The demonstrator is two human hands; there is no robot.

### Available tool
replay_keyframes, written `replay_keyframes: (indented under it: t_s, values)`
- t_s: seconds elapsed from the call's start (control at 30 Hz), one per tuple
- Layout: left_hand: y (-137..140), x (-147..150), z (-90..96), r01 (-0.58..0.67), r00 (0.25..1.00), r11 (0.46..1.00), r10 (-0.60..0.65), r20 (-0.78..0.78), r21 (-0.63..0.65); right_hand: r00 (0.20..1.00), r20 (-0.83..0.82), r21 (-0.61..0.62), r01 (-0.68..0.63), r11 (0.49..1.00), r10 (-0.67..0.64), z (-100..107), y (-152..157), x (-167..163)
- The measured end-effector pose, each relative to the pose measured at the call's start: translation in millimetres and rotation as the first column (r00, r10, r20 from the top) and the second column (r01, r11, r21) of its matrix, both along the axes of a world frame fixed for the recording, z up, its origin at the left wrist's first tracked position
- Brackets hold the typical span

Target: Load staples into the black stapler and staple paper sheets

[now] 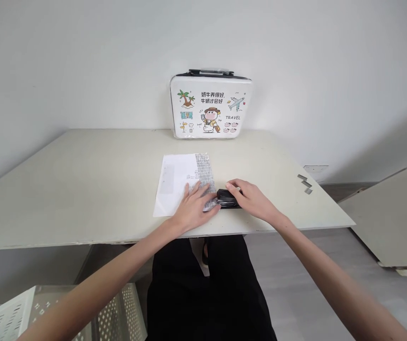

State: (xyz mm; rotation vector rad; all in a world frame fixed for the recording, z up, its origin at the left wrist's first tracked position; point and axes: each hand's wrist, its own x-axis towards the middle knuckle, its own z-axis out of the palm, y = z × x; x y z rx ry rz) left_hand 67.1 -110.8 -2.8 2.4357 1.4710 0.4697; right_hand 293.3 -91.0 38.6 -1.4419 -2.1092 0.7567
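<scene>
My left hand (196, 207) lies with fingers spread on a stack of paper (176, 182), pressing its right part, where a grey patterned strip runs down the edge. The top sheet is white with faint print. Beside it, my right hand (255, 198) is closed around a black stapler (226, 198). The stapler's front end sits at the right edge of the paper, close to my left fingertips. Whether the paper's edge lies between its jaws I cannot tell.
Several short staple strips (306, 183) lie near the right edge of the white table (82, 189). A white carry case (210, 106) with cartoon prints leans against the wall. White perforated baskets (22, 310) stand on the floor at lower left. A pale cabinet (395, 218) is at right.
</scene>
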Motion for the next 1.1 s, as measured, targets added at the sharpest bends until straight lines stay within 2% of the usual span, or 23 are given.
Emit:
replay_keyframes:
  t_s: [0.2, 0.33, 0.47, 0.6, 0.8, 1.1]
  values:
    - [1, 14, -4.0, 0.012, 0.998, 1.000, -0.012, 0.064, 0.011, 1.000, 0.018, 0.044, -0.017, 0.999, 0.016, 4, 3, -4]
    - [3, -7, 0.5, 0.071, 0.997, 0.997, -0.072, 0.023, 0.022, 1.000, 0.030, 0.042, -0.001, 0.999, 0.000, 6, 6, -8]
    - [4, -24, 3.9, 0.149, 0.985, 0.988, -0.152, -0.077, -0.045, 0.997, 0.062, 0.003, 0.046, 0.999, -0.046, 5, 16, -19]
    - [5, -15, -1.0, 0.134, 0.987, 0.990, -0.137, -0.090, -0.034, 0.995, 0.085, -0.029, 0.063, 0.998, -0.060, 5, 26, -30]
    - [8, -3, -7.9, 0.110, 0.990, 0.994, -0.110, -0.093, 0.001, 0.990, 0.141, -0.112, 0.025, 0.993, -0.009, 4, 31, -34]
    - [9, 0, -8.3, 0.135, 0.986, 0.991, -0.133, -0.097, 0.014, 0.972, 0.226, -0.073, -0.050, 0.996, 0.065, 7, 26, -36]
